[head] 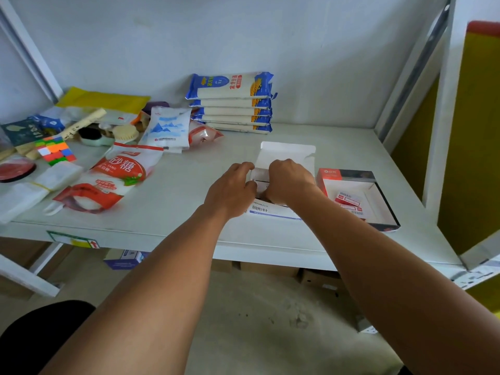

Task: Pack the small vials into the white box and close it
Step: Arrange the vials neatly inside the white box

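- The white shelf carries it all, a plain wall behind it; noodle packs are stacked at the back edge, sugar bags and a colour cube crowd the left end.
- A red-edged open tray sits just right of the action, near the front edge.
- The white box lies front-centre, its long axis running away from the person and its lid flap standing open at the far side.
- Both hands are over its mouth: the left hand and right hand nearly touch, fingers curled down into the opening. What they grip, I cannot tell.
- Vials: hidden.
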A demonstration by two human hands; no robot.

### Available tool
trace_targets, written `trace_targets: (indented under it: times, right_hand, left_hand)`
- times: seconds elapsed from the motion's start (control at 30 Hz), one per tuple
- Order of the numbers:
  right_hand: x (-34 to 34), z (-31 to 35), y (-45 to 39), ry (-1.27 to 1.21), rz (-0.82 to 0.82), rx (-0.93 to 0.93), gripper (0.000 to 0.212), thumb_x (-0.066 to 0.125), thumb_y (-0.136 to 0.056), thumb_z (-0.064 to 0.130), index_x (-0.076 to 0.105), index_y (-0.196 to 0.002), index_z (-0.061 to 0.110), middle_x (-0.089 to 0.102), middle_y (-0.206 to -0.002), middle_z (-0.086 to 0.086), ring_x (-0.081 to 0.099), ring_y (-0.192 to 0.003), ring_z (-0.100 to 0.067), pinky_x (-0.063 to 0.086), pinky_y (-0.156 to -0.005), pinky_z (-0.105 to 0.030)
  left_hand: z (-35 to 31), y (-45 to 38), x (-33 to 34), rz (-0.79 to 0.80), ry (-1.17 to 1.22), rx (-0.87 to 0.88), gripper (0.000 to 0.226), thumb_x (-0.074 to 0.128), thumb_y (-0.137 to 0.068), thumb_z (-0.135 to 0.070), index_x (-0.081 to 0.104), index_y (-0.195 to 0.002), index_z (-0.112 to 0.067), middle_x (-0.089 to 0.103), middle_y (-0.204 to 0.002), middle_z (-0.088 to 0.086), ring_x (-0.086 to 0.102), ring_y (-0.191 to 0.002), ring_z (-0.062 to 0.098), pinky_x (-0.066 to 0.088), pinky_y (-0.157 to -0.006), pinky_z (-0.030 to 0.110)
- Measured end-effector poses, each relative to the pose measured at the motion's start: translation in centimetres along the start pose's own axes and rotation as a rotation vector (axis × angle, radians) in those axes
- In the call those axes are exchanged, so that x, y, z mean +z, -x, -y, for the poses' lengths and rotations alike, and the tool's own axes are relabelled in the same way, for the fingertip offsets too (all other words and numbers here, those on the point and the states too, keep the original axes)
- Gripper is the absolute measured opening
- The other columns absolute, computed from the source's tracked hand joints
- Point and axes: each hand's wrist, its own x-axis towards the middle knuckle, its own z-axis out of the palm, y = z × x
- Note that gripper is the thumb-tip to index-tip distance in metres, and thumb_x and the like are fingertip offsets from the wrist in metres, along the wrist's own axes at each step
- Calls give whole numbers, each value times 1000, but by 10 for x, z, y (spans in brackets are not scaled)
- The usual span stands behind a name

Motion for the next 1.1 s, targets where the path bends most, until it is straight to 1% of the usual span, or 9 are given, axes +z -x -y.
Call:
trace_targets:
  times: [0.13,0.3,0.37,0.53,0.7,0.8,0.87,0.97,1.1]
  right_hand:
    - [-4,-10,-11,-212,105,18,29,69,-82,26,63,-104,7,62,-95,-7,59,-85,-24,50,-69,-30]
    - [-28,-30,-18,-528,-76,209,23,48,-87,13,69,-93,5,72,-94,-13,69,-84,-30,59,-76,-39]
    - [-37,-34,-14,-490,-14,194,21,55,-88,17,70,-97,5,71,-97,-13,68,-86,-30,58,-78,-39]
    - [-54,-26,6,-149,344,-37,48,76,-78,47,72,-107,10,67,-106,-6,65,-99,-26,52,-89,-37]
    - [-44,-20,4,-66,410,-23,58,82,-66,51,70,-113,19,68,-111,-1,63,-101,-25,51,-90,-38]
    - [-45,-18,0,2,466,-41,59,81,-67,52,69,-114,20,66,-111,0,62,-101,-26,49,-85,-35]
    - [-43,-17,-4,-35,417,-59,53,80,-70,51,69,-109,17,66,-103,0,62,-96,-24,49,-81,-33]
    - [-30,-9,-10,-81,187,-99,38,72,-82,39,68,-107,11,63,-96,-3,56,-89,-22,42,-73,-30]
    - [-2,7,-5,-17,124,-228,29,60,-87,32,64,-111,16,61,-98,-5,61,-93,-25,46,-73,-32]
  left_hand:
    - [6,4,1,4,28,7,41,35,-95,-25,43,-135,-26,51,-131,0,58,-110,24,56,-84,41]
    - [16,3,-5,-107,116,-60,39,31,-99,-25,50,-133,-23,51,-139,0,49,-124,21,44,-100,37]
    - [18,2,-6,-144,131,-74,39,31,-99,-25,52,-131,-21,51,-140,0,48,-126,20,40,-103,36]
    - [15,-1,-3,-161,80,-62,35,31,-99,-25,57,-121,-17,58,-127,4,53,-112,19,41,-90,30]
    - [11,-2,3,-145,13,-35,32,28,-98,-29,56,-108,-18,61,-113,4,55,-93,15,52,-75,31]
    - [10,-2,1,-150,-3,-36,33,29,-98,-29,57,-111,-17,61,-116,4,53,-94,13,50,-79,30]
    - [10,-3,1,-152,-18,-42,34,30,-99,-29,57,-114,-15,61,-119,6,51,-95,12,44,-78,25]
    - [13,-4,3,-147,-22,-40,32,32,-98,-31,56,-115,-18,61,-117,3,57,-98,15,44,-73,21]
    - [9,0,3,-119,5,-28,40,32,-96,-38,56,-124,-21,60,-122,3,63,-101,22,56,-80,40]
